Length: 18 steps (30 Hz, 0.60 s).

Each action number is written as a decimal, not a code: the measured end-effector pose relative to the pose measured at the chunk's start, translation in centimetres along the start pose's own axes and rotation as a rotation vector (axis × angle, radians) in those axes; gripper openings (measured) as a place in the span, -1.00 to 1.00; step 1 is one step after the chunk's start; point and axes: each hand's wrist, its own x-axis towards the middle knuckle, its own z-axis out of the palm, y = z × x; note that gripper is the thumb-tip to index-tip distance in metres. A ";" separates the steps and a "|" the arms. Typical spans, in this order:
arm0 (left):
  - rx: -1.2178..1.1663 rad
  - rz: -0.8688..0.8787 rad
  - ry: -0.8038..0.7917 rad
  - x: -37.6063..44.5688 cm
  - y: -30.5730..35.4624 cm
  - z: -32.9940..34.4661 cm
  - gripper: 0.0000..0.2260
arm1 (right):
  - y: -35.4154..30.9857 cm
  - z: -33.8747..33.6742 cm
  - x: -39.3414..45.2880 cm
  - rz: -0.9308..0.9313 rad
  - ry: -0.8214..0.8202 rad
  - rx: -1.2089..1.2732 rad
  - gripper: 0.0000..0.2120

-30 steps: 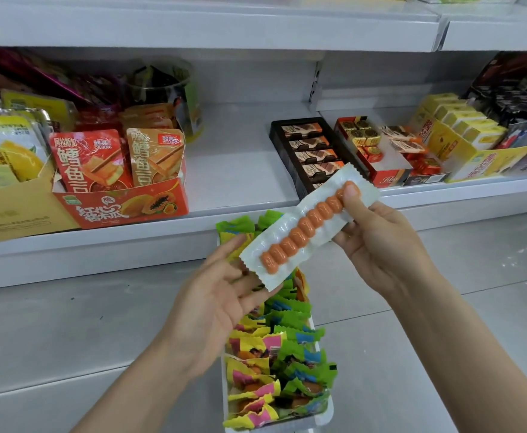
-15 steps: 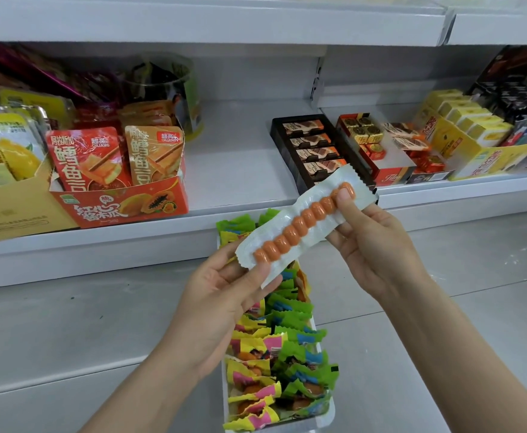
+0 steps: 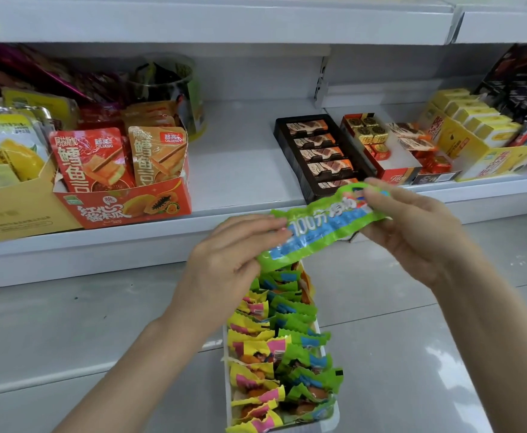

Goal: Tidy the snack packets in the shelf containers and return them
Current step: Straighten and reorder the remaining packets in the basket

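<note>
At the centre of the frame both hands hold one long green and blue snack packet (image 3: pixel 320 228), printed side up, stretched slantwise from lower left to upper right. The left hand (image 3: pixel 227 260) has its fingers (image 3: pixel 256 225) closed on the packet's lower left end; the right hand (image 3: pixel 412 232) has its fingers (image 3: pixel 377 190) pinched on the upper right end. Directly below the packet, in the lower centre, a narrow white container (image 3: pixel 327 423) stands on the grey floor (image 3: pixel 68 332), packed with rows of green and yellow-pink packets (image 3: pixel 287 354). Behind the hands runs a white shelf (image 3: pixel 240 157): an orange papaya box (image 3: pixel 124 207) with red pouches at the left, a black chocolate tray (image 3: pixel 318 154) at centre right, yellow boxes (image 3: pixel 474 129) at far right.
</note>
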 end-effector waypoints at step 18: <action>0.247 -0.171 -0.450 -1.4 -3.1 1.7 -0.63 | 0.8 2.7 -0.7 -0.710 0.015 -0.613 -0.84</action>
